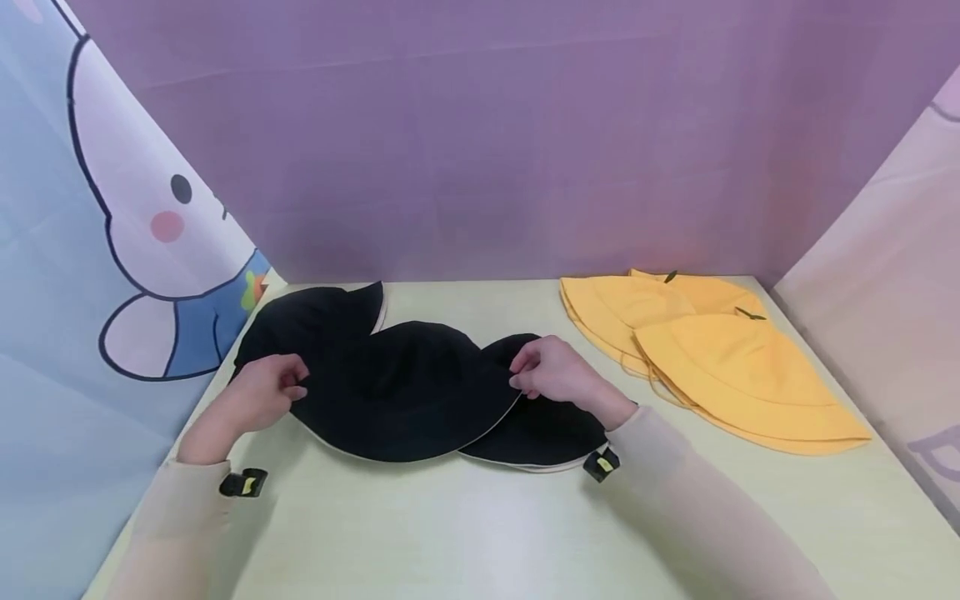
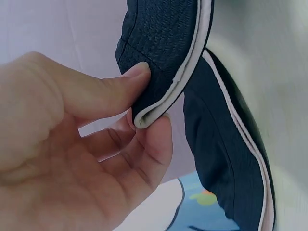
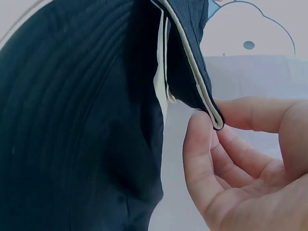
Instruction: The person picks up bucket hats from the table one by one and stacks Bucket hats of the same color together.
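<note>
In the head view, a black bucket hat (image 1: 412, 392) folded flat spans the space between both hands. My left hand (image 1: 266, 392) pinches its left brim corner, and the left wrist view shows thumb and fingers on the folded edge with pale piping. At the opposite corner, my right hand (image 1: 562, 375) pinches the brim; the right wrist view shows this held tip (image 3: 204, 91) between thumb and finger. A second black hat (image 1: 543, 446) lies partly beneath the held one at right. Behind it on the left is a third black hat (image 1: 307, 321), partly covered.
Several yellow hats (image 1: 750, 375) with small green leaf tips lie folded and overlapping at the right of the pale table (image 1: 420, 533). A purple curtain (image 1: 480, 150) hangs behind, and a cartoon-printed cloth (image 1: 67, 333) borders the left side.
</note>
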The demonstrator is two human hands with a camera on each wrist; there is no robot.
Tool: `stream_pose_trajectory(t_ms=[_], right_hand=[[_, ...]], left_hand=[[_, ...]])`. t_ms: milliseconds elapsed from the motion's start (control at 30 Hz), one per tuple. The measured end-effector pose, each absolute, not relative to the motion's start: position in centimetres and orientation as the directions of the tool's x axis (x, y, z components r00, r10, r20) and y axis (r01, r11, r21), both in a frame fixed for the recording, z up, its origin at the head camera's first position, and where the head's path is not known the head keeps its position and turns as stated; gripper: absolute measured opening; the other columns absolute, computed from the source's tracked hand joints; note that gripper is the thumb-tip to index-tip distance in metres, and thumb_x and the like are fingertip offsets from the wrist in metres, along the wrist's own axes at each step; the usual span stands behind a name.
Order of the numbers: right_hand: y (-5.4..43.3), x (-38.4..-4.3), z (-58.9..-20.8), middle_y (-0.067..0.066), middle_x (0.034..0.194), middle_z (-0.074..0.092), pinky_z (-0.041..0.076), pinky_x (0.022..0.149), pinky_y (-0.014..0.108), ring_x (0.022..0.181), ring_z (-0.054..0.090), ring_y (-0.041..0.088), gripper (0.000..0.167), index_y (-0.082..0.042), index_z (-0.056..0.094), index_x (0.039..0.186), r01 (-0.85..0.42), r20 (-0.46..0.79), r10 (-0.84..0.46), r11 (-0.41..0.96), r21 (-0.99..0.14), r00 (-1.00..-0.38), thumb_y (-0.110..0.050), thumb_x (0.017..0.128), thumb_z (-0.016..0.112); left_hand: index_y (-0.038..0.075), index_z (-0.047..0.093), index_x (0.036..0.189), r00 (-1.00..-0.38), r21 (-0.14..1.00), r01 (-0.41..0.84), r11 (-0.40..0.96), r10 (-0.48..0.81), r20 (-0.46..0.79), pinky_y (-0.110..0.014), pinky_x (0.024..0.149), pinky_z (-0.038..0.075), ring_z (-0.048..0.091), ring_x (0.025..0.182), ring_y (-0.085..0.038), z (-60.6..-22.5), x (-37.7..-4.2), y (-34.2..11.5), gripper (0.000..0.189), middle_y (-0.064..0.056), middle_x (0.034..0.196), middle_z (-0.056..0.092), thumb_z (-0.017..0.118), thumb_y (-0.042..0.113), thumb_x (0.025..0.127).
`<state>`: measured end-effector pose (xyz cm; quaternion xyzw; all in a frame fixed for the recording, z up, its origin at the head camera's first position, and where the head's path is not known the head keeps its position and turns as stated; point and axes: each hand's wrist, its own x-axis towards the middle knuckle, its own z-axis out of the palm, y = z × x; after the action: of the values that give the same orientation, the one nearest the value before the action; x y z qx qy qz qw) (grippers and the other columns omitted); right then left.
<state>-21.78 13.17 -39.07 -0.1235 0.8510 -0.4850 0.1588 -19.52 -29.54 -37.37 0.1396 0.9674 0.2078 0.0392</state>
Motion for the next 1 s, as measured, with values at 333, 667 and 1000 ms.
stream_pose_trajectory(t_ms=[333, 667, 1000], right_hand=[[15.6, -21.3, -38.5, 0.009, 0.087, 0.07, 0.059, 0.071, 0.039, 0.07, 0.068, 0.022, 0.013, 0.003, 0.069, 0.1, -0.053, -0.154, -0.359, 0.505, -0.862, -0.921, -0.001, 0.088, 0.07], [17.6, -21.0, -38.1, 0.009, 0.086, 0.07, 0.059, 0.069, 0.034, 0.069, 0.067, 0.02, 0.013, 0.004, 0.069, 0.099, -0.065, -0.142, -0.362, 0.504, -0.861, -0.921, -0.002, 0.088, 0.07], [19.5, -20.6, -37.5, 0.011, 0.089, 0.07, 0.059, 0.072, 0.036, 0.073, 0.068, 0.024, 0.016, 0.005, 0.069, 0.103, -0.043, -0.153, -0.329, 0.52, -0.853, -0.932, -0.003, 0.089, 0.07]], left_hand=[[0.0, 0.063, 0.101, -0.95, 0.423, 0.273, 0.864, 0.31, -0.02, -0.042, 0.072, 0.045, 0.053, 0.077, -0.024, -36.7, -19.7, -27.4, 0.009, -0.005, 0.081, 0.055, 0.066, -0.001, 0.093], [0.003, 0.064, 0.099, -0.943, 0.433, 0.301, 0.849, 0.333, 0.003, -0.041, 0.072, 0.044, 0.052, 0.078, -0.024, -36.3, -19.7, -25.8, 0.008, -0.004, 0.08, 0.054, 0.066, 0.0, 0.093], [0.005, 0.063, 0.098, -0.932, 0.437, 0.328, 0.837, 0.362, 0.005, -0.04, 0.072, 0.044, 0.052, 0.074, -0.022, -36.3, -20.3, -24.3, 0.008, -0.003, 0.077, 0.054, 0.068, 0.0, 0.093]])
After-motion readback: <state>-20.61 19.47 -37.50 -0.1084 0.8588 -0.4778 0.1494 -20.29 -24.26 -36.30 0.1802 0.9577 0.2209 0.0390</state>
